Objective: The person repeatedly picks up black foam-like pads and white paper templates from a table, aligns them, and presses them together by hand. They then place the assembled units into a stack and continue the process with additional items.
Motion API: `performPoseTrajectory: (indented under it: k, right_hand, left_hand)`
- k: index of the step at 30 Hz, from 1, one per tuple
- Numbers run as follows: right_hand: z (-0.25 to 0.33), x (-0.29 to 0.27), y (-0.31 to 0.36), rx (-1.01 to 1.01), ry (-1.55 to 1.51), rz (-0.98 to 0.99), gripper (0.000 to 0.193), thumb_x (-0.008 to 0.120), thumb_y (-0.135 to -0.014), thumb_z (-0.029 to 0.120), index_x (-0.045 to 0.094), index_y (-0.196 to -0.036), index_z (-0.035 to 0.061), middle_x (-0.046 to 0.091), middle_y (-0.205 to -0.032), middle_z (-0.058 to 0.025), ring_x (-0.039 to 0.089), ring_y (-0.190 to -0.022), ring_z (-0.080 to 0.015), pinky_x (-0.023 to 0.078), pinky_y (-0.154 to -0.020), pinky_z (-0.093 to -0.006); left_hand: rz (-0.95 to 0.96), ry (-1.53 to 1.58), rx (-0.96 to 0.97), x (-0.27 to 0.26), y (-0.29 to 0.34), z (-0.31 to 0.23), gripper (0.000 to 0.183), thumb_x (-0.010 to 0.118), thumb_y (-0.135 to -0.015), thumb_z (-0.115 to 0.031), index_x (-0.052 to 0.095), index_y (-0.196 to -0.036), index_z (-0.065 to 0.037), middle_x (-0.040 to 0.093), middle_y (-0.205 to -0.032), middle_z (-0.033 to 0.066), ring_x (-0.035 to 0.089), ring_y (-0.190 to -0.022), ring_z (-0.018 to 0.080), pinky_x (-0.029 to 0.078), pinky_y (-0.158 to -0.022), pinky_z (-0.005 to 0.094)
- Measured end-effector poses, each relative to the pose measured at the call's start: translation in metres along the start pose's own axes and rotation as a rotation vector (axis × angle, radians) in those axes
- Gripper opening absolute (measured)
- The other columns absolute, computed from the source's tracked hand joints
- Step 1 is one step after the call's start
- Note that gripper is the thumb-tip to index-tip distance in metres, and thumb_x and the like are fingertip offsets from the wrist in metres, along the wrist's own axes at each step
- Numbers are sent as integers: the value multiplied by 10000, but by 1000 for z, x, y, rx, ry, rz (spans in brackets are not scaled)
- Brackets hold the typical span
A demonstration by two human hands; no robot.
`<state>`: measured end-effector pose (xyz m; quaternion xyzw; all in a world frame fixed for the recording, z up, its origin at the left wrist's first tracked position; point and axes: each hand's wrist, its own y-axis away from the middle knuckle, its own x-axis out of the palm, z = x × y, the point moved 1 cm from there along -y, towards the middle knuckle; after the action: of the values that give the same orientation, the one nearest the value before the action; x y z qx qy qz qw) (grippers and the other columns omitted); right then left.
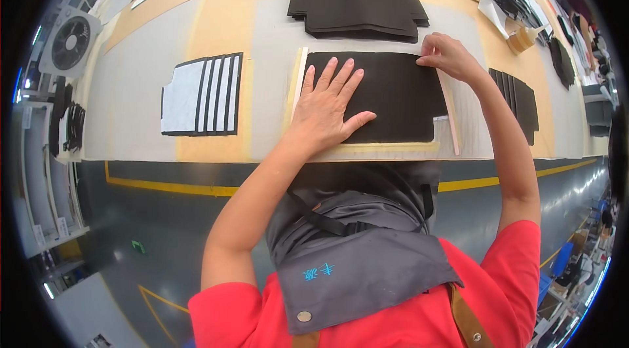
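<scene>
Left hand (327,109) lies flat, fingers spread wide, on the black sheet (400,96); right hand (445,54) pinches its one-o'clock corner on the tabletop (131,106).

Head view, steeply down over worktable (223,27)

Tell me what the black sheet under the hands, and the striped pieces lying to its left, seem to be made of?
The black sheet looks like matte foam or felt-like fabric: no shine, soft cut edges, lying flat under the left hand while the right hand pinches its top edge. The striped pieces look like the same dark sheet faced with a white, paper-like layer, overlapped so that black edges show. Neither is certain.
</scene>
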<state>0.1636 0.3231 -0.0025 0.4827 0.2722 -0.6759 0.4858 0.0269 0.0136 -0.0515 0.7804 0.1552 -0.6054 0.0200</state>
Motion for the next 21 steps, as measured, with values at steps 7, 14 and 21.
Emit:
performPoseTrajectory:
  k: [7, 14, 21]
  right_hand:
    - [13, -4, 17, 226, -455, -1, 347, 840, -935, 326, 720, -1066, 28, 683, -848, -31, 613, -760, -126, 514, -684, -298]
    - [17, 20, 57, 108, -845, -16, 269, 778, -988, 176, 726, -1160, -25, 775, -1017, -67, 687, -917, -117, 554, -847, -310]
    - [74, 1, 119, -68, -793, -572, 153, 719, -1041, 120, 686, -1150, 17, 697, -921, -7, 610, -871, -66, 515, -805, -240]
  left_hand:
    - [-88, -23, -55, 5, -1, 4, 817, 570, -945, -786, 481, -1618, -332, 333, -1710, 229, 250, -1595, 454, 146, -1306, 588]
    - [-154, 25, -76, 6, -5, 3, 888, 655, -943, -709, 432, -1645, -212, 327, -1709, 250, 260, -1599, 436, 155, -1314, 554]
    - [-597, 1039, -348, -15, 5, 18, 860, 851, -920, -171, 384, -1605, 57, 415, -1655, 235, 417, -1528, 307, 369, -1242, 425]
